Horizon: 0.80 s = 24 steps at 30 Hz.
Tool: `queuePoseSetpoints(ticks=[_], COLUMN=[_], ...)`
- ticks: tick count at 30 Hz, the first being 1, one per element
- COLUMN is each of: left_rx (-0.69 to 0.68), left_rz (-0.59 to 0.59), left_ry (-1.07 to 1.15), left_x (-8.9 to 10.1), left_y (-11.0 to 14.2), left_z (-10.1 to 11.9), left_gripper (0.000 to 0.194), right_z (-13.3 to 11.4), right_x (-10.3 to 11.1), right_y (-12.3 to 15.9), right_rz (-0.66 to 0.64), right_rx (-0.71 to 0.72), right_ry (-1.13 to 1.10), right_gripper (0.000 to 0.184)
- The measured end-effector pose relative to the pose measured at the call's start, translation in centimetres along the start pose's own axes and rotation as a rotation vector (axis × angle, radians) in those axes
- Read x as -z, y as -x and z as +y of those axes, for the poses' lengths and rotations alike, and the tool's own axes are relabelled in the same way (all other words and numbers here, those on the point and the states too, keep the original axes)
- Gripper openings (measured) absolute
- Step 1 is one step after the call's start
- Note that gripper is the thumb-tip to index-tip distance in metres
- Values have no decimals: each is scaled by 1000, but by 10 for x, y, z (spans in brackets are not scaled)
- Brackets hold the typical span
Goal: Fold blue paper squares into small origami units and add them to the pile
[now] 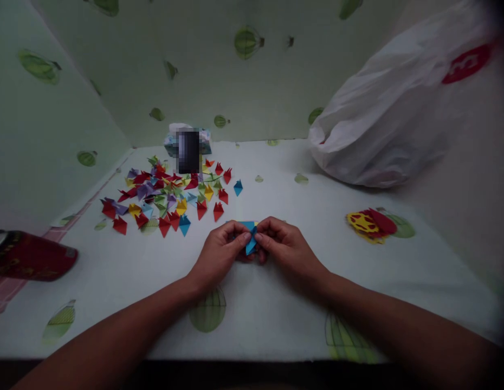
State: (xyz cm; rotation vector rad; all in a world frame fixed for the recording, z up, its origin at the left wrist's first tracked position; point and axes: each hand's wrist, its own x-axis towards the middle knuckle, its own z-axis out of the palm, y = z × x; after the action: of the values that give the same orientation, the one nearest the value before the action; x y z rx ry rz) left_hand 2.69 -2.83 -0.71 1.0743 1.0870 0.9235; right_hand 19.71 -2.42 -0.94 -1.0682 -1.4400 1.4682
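Between my two hands, just above the table, is a small piece of folded blue paper [250, 248]. My left hand [221, 246] pinches its left side between thumb and fingers. On the other side my right hand [290, 250] grips it the same way, with the thumbs almost meeting. Fingertips hide much of the folds. Beyond my left hand lies a spread of small folded paper pieces [165, 223] in red, yellow, blue, purple and green, each with pointed tips.
A tissue box [169, 145] stands at the back, with a blurred dark object [189, 153] before it. A red can [36, 255] is at the left edge. To the right are yellow and red paper cut-outs [368, 225] and a large white plastic bag [369, 124].
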Motion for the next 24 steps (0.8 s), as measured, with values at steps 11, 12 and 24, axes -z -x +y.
queuePoseSetpoints(ticks=[11, 12, 24], left_rx=[-43, -42, -34], left_rz=[3, 2, -43], left_ry=[-51, -54, -16], left_x=[1, 1, 2], left_y=[-1, -1, -1], left_z=[1, 1, 0], left_gripper=[27, 27, 34], right_z=[-2, -2, 0], right_x=[-1, 0, 2], right_y=[1, 1, 1], right_rz=[5, 0, -3], right_rx=[-7, -3, 38], right_ry=[21, 28, 53], right_gripper=[15, 15, 16])
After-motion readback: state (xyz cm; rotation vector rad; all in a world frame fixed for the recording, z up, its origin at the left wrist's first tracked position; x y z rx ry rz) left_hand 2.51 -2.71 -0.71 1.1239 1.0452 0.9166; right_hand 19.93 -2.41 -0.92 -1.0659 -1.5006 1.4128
